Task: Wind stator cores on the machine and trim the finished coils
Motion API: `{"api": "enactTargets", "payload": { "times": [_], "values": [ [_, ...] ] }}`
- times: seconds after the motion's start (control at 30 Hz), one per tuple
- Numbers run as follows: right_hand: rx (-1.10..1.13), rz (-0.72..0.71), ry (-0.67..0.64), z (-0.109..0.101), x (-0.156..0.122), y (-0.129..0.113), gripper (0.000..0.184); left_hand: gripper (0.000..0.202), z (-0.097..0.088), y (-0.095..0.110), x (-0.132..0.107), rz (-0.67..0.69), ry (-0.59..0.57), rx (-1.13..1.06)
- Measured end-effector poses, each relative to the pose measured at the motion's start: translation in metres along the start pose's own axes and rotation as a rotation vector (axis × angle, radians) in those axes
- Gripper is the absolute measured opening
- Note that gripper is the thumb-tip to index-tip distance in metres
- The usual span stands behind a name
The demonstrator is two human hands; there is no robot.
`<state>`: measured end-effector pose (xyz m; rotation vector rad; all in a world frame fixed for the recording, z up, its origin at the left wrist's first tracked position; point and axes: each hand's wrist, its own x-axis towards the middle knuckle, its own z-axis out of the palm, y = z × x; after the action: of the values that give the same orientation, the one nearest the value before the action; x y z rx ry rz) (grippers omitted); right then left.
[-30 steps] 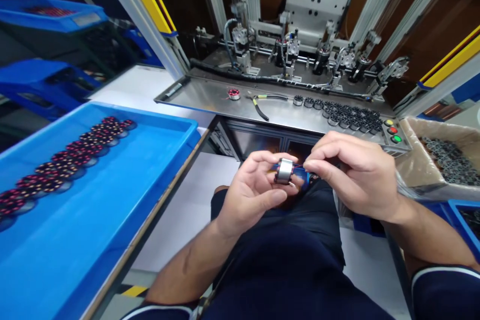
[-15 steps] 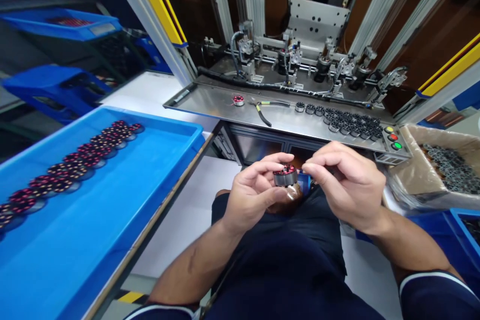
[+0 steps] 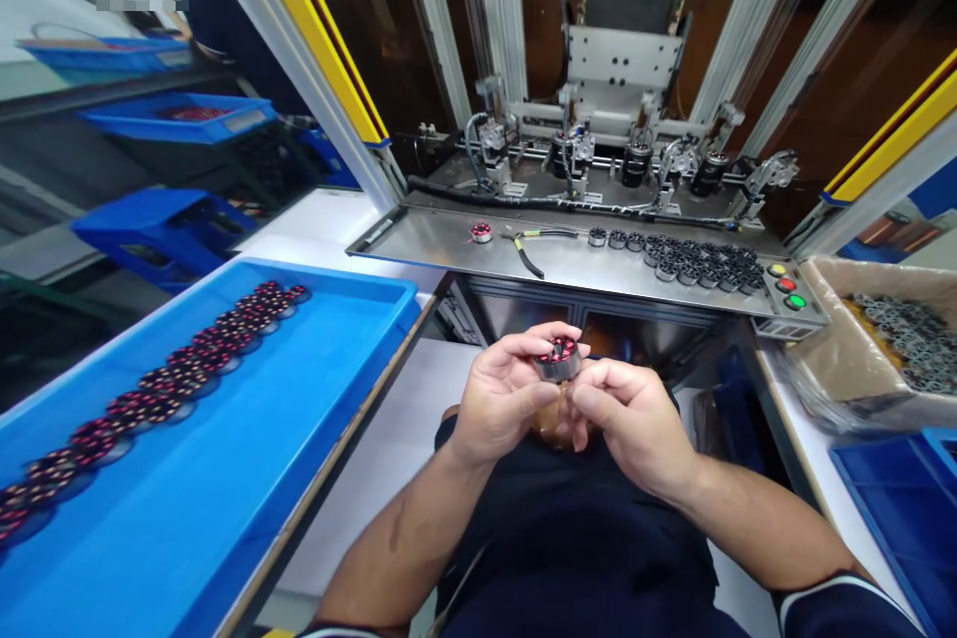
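Observation:
Between the thumb and fingers of my left hand [image 3: 497,399] is a motor stator [image 3: 559,359], a short round part with red and black on top and a dark grey side. It is held in the air above my lap, slightly tilted. Just right of and below it, my right hand [image 3: 632,419] is closed in a pinch close to the stator's lower edge. What those fingertips hold, if anything, is too small to make out. A similar red-topped stator [image 3: 482,233] sits on the metal shelf [image 3: 434,229] beside pliers [image 3: 527,247] with black and yellow-green handles.
Rows of stators [image 3: 179,374] stand in a blue tray [image 3: 224,478] at left. Several black round cores [image 3: 695,259] line the shelf near the coloured buttons [image 3: 787,286]. Behind is a winding machine [image 3: 635,159]. A lined box [image 3: 844,319] of grey parts stands right.
My right hand has moved left and down, from the stator's right side to below its edge. The stator has turned slightly in my left hand. The camera view has shifted.

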<state>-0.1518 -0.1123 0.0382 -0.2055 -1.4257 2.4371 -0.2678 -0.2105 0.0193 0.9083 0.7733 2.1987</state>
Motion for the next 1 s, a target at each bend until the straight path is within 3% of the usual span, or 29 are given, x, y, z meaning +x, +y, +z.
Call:
{"api": "enactTargets", "payload": {
  "times": [0.13,0.3,0.37,0.43,0.5,0.57,0.67,0.77,0.83,1.0],
  "values": [
    [0.122,0.033,-0.060,-0.006,-0.001,-0.002,0.045,0.028,-0.002,0.001,0.000,0.032,-0.081,0.047],
    [0.123,0.128,-0.233,-0.010,0.000,0.006,0.048,0.022,-0.002,0.001,-0.001,0.023,-0.184,0.169],
    [0.072,0.078,-0.231,-0.013,0.000,0.008,0.046,0.036,-0.003,0.003,-0.001,0.019,-0.195,0.224],
    [-0.135,-0.133,-0.156,-0.019,0.000,0.008,0.039,0.064,-0.006,0.008,-0.002,0.027,-0.104,0.322],
    [-0.463,-0.484,-0.052,-0.025,0.000,0.005,0.033,0.077,-0.006,0.013,-0.006,0.026,0.020,0.489],
    [-0.771,-0.783,0.003,-0.030,0.000,0.002,0.039,0.066,-0.003,0.017,-0.011,0.025,0.042,0.674],
    [-0.990,-0.957,-0.005,-0.034,0.000,0.001,0.047,0.054,0.007,0.018,-0.016,0.066,-0.048,0.844],
    [-1.014,-0.970,-0.015,-0.037,-0.001,0.002,0.050,0.049,0.015,0.017,-0.016,0.116,-0.064,0.922],
    [-0.971,-0.900,-0.037,-0.040,-0.003,-0.001,0.050,0.046,0.016,0.017,-0.014,0.153,-0.062,0.972],
    [-0.834,-0.673,-0.078,-0.042,-0.007,-0.031,0.022,0.040,0.016,0.021,-0.012,0.384,-0.078,1.255]
  ]
}}
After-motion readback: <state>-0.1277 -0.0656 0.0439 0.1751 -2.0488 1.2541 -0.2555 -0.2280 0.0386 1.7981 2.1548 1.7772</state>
